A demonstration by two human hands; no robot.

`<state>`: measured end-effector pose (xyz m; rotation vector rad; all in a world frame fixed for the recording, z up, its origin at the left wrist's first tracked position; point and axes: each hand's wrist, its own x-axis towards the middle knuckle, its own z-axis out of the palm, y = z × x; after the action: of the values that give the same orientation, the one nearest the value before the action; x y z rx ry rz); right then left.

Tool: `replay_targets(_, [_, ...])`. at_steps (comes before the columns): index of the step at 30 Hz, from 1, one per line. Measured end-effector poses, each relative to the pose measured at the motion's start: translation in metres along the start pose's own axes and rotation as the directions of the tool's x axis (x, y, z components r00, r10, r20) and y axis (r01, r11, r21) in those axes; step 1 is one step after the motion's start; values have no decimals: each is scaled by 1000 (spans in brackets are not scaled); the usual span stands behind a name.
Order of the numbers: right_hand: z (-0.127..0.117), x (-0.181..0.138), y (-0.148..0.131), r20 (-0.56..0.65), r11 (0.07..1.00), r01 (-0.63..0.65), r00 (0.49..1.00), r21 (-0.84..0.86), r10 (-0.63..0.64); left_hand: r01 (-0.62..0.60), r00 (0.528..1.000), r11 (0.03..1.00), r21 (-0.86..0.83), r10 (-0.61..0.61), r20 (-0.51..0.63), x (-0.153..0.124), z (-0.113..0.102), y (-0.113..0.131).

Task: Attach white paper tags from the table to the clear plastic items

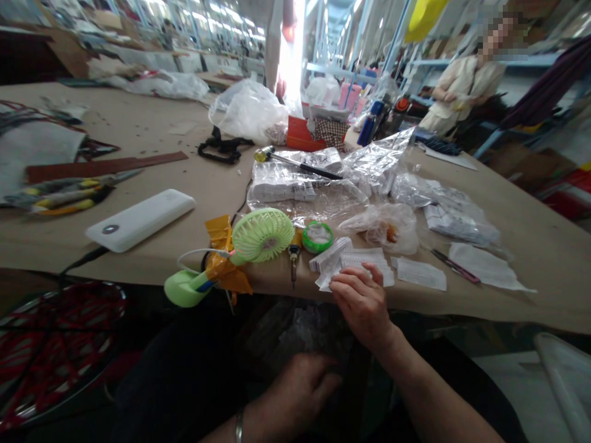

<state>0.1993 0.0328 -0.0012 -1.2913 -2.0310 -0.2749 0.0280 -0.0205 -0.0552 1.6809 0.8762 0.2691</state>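
At table edge (272,280), white printed slips (367,257) piled; right fingers (354,284) bent over them, left fingers (314,374) curled; grips unclear.

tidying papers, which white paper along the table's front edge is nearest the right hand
The pile beside the green-rimmed container: the right hand overlaps it, while the single slip and the sheet farther right lie clear.
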Motion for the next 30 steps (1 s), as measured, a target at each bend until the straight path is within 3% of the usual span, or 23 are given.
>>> replay_targets(5, [-2,1,1,-86,996,33,996,81,-26,34,989,954,-298,-75,-125,9,-12,21])
replay_targets(7, [-6,2,-1,-120,991,72,991,109,-59,48,983,855,-517,-133,-129,12,-16,30])
replay_targets(10, [-12,-3,-7,-121,979,133,986,157,-115,41,981,471,-881,-185,-52,14,-21,41])
replay_targets(12, [-15,-12,-15,-97,969,156,985,190,-140,33,984,199,-980,-180,-4,15,-24,48])
replay_targets(14, [-17,-24,-23,-60,966,161,987,204,-152,18,980,41,-999,-199,10,17,-26,54])
replay_targets(15, [-17,-30,-27,-41,966,160,987,205,-155,6,976,10,-1000,-219,4,18,-26,56])
replay_targets(19, [-19,-49,-37,29,962,173,983,209,-183,-7,961,84,-996,-273,-30,23,-23,55])
replay_targets(22, [-23,-49,-26,41,970,150,986,190,-160,-3,953,167,-986,-299,-53,25,-19,52])
replay_targets(26, [-29,-40,6,-29,1000,-6,1000,6,6,60,921,311,-949,-383,-67,25,-17,52])
replay_targets(30, [-27,-33,28,21,979,-62,997,-195,68,104,908,374,-922,-415,-66,24,-14,53])
